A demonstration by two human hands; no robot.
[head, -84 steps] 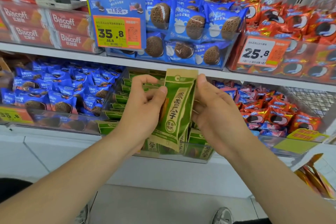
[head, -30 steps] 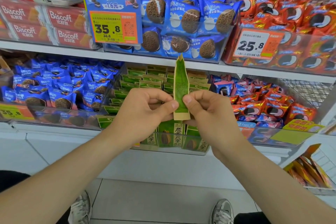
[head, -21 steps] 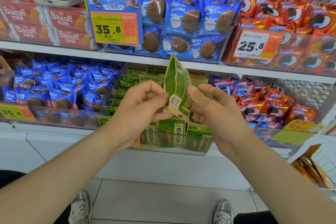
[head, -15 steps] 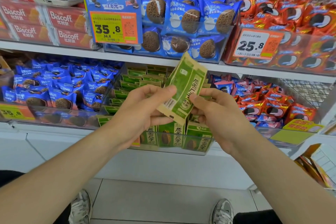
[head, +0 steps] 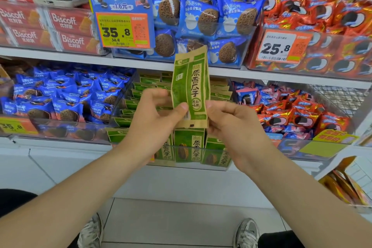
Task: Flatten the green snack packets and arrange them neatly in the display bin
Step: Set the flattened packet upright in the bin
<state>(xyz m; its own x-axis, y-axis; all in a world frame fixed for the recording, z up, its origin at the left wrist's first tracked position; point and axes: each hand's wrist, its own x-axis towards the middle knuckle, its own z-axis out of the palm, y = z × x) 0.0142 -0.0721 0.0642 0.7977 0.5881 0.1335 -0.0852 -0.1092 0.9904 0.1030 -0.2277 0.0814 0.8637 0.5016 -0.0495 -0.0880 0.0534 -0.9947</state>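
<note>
I hold one green snack packet (head: 191, 84) upright in front of the lower shelf, its printed face toward me. My left hand (head: 155, 119) pinches its lower left edge with the thumb on the front. My right hand (head: 227, 123) grips its lower right edge. Right below and behind the packet stands the clear display bin (head: 189, 147), with three green packets (head: 189, 148) upright at its front and several more stacked in rows behind.
Blue cookie packs (head: 66, 98) fill the bin to the left, red and pink packs (head: 291, 115) the bin to the right. The upper shelf (head: 261, 74) carries blue and red cookie packs, Biscoff boxes (head: 60, 30) and price tags (head: 124, 30). My shoes show on the floor.
The packet turned from edge-on to face-on and now stands upright between my hands; earlier it was tilted right. Both hands stayed in place above the bin.
</note>
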